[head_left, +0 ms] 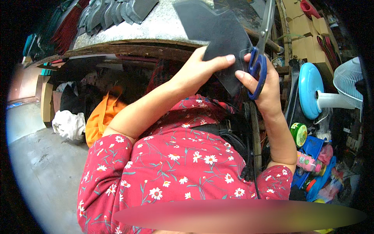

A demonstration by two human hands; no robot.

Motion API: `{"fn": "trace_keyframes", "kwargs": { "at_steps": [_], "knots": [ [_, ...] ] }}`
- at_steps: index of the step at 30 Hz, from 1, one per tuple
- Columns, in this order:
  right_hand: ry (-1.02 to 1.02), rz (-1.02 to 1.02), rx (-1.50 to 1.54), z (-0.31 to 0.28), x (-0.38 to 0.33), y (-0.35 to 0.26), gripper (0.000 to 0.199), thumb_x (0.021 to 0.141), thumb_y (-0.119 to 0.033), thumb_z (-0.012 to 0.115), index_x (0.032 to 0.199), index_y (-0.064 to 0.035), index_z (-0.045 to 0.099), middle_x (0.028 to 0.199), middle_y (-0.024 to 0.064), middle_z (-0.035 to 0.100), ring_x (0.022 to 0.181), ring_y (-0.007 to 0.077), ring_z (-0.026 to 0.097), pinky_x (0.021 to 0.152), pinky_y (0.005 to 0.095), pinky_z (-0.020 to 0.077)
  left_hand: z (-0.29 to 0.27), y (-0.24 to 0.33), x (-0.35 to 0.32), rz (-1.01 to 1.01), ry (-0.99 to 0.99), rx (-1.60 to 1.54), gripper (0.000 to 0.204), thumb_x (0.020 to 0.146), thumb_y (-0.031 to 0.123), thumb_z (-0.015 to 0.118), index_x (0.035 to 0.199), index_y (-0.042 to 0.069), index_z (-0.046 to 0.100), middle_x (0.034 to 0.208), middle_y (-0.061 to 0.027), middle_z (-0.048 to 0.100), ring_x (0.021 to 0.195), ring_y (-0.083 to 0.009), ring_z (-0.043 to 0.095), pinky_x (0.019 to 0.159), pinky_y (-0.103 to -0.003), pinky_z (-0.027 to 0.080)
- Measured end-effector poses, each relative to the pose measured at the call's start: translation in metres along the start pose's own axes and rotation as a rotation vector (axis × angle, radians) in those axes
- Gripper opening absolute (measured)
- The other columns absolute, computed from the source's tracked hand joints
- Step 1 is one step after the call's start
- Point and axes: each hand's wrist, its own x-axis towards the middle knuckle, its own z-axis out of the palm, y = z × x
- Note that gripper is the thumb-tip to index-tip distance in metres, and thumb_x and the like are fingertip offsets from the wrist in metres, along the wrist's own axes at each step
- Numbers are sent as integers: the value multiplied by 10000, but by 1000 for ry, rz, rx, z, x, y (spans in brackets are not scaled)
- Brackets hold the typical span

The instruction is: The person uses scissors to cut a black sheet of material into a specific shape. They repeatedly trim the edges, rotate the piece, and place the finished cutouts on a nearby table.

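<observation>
A dark grey, leather-like cut piece (224, 29) with angular edges and a pale line along its margin is held up above the table's near edge. My left hand (202, 70) grips it from the left, thumb lying on top and fingers hidden beneath. Closed around the blue handles of a pair of scissors (261, 76) is my right hand (267, 91); the metal blades point away from me, to the right of the piece. The right thumb and a fingertip are close to the piece's right edge, and whether they pinch it I cannot tell.
Several similar grey pieces (113, 13) lie overlapping on the pale worktable (156, 29), left of dark red strips (70, 29). An orange cloth bag (102, 119) and white cloth (69, 124) sit below left. On the right stand a blue-and-white fan (311, 91), jars and cardboard (306, 45).
</observation>
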Motion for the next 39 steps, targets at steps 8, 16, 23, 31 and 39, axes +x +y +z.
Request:
{"fn": "trace_keyframes", "kwargs": {
  "at_steps": [8, 16, 23, 31, 39],
  "knots": [
    [-337, 318, 5, -21, -19, 17, 155, 826, -131, 653, 864, -11, 563, 698, 16, 581, 632, 70, 583, 594, 220, 472, -27, 13, 11, 271, 163, -80, 258, 852, 128, 644, 1062, -13, 590, 949, -102, 672, 837, -167, 652, 775, -295, 534],
    [-366, 304, 40, -23, -29, 17, 143, 824, -115, 612, 872, 10, 560, 654, 19, 562, 600, 95, 582, 572, 229, 467, -27, 17, 8, 250, 226, -76, 294, 826, 129, 684, 1074, 14, 576, 943, -67, 656, 826, -140, 637, 745, -284, 533],
    [-445, 246, 291, -23, -29, 25, 187, 854, -154, 625, 913, 8, 553, 681, 23, 565, 556, 88, 543, 532, 210, 425, -28, 19, 5, 265, 221, -214, 277, 828, 98, 668, 1070, 8, 570, 944, -87, 646, 814, -188, 656, 731, -331, 561],
    [-423, 361, 80, -30, -27, 25, 534, 821, -498, 656, 940, 11, 551, 667, 28, 557, 543, 89, 531, 514, 187, 379, -29, 19, 6, 272, 226, -90, 313, 814, 108, 684, 1089, 10, 573, 951, -78, 657, 813, -153, 641, 714, -293, 536],
    [-417, 234, 122, -26, -30, 27, 482, 828, -445, 664, 909, 19, 560, 614, 18, 533, 539, 76, 520, 482, 191, 360, -31, 21, 5, 262, 205, -56, 305, 818, 117, 683, 1093, 19, 594, 947, -64, 662, 814, -136, 628, 738, -280, 517]
  ]
}}
